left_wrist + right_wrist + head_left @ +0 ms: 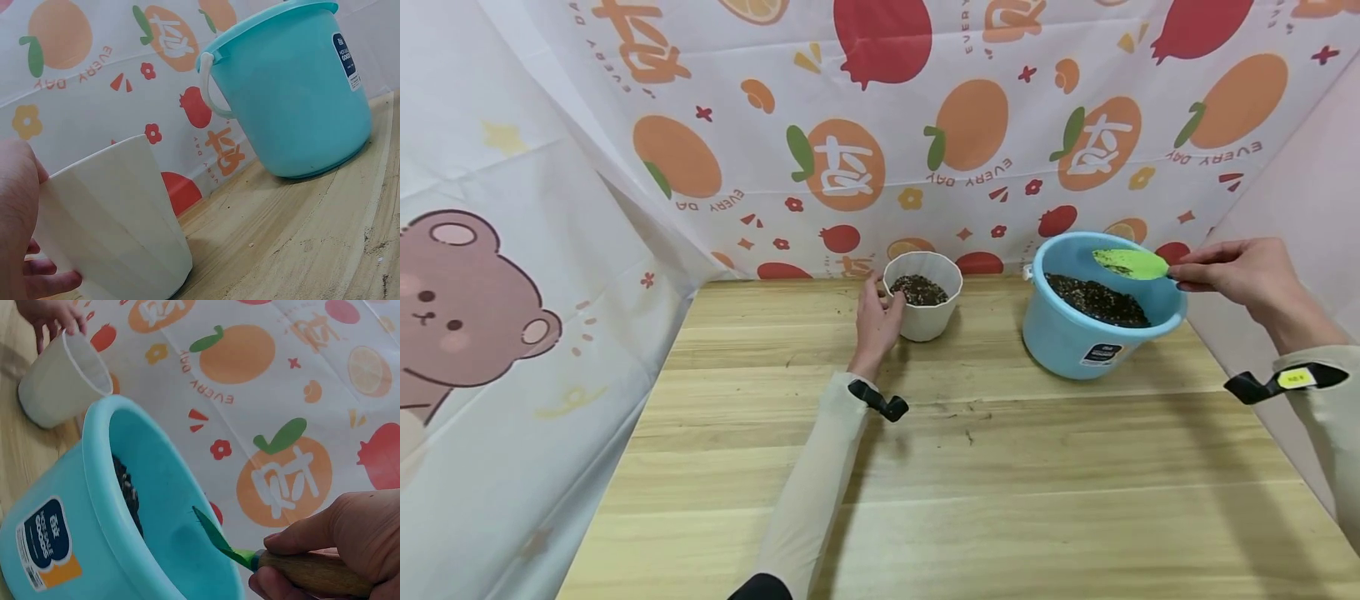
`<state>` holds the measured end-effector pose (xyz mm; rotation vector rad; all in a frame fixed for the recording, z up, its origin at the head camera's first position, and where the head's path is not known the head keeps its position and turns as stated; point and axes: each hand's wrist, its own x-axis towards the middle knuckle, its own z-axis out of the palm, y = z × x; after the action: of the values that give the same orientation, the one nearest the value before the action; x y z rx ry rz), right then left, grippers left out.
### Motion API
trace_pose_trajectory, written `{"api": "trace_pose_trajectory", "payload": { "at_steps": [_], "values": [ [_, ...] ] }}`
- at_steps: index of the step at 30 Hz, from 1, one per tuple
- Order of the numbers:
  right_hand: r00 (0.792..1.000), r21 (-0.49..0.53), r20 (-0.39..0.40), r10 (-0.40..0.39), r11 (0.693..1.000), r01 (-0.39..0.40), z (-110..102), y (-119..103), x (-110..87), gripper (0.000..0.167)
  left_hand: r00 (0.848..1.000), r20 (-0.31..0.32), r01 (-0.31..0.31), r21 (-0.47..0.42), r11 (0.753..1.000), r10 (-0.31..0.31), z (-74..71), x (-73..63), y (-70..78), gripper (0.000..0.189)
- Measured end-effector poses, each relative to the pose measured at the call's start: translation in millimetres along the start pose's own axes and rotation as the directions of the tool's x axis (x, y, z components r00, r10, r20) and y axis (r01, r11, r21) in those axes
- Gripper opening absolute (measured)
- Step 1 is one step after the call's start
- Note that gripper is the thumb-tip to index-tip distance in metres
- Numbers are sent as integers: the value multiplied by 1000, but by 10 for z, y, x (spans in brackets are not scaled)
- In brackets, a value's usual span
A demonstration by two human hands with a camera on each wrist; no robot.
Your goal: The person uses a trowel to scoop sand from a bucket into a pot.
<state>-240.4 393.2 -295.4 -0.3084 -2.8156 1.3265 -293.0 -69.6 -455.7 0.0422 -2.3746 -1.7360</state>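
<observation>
A white flower pot (931, 320) with potting soil (919, 290) inside stands near the back of the table. My left hand (877, 322) holds its left side, the fingers bent about the wall, as the left wrist view shows from close by (115, 219). To the right is a light blue bucket (1060, 337), partly filled with dark soil (1097, 302). My right hand (1251, 271) grips a small trowel by its wooden handle (315, 572). The green blade (1131, 264) hangs over the bucket's opening, with specks of soil on it.
The wooden table (760, 367) has soil crumbs (970, 437) scattered in front of the pot. A fruit-print cloth (895, 158) hangs right behind the pot and bucket. Another cloth with a bear print (467, 292) hangs along the left side. A white handle (212, 94) is attached to the bucket.
</observation>
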Motion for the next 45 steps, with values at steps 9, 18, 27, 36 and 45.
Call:
{"api": "trace_pose_trajectory", "payload": {
  "at_steps": [9, 18, 27, 36, 45],
  "values": [
    [998, -185, 4, -63, 981, 63, 6, -12, 3, 47, 1000, -1, -2, -6, 1000, 2, 4, -17, -2, 55],
    [994, -311, 67, -89, 944, 106, -19, -87, 36, 38, 1000, -10, -2, -2, 1000, 2, 5, 0, 9, 54],
    [981, -361, 180, -69, 923, 131, -24, -179, 35, 31, 1000, -5, 4, -2, 1000, -4, 0, 0, 5, 54],
    [967, -403, 246, -61, 901, 159, -18, -251, 52, 24, 1000, -8, 18, -7, 1000, -18, 2, -2, 10, 55],
    [957, -429, 287, -49, 886, 174, 6, -369, 55, 19, 1000, -7, 18, -12, 1000, -18, 1, -15, 8, 56]
  ]
}}
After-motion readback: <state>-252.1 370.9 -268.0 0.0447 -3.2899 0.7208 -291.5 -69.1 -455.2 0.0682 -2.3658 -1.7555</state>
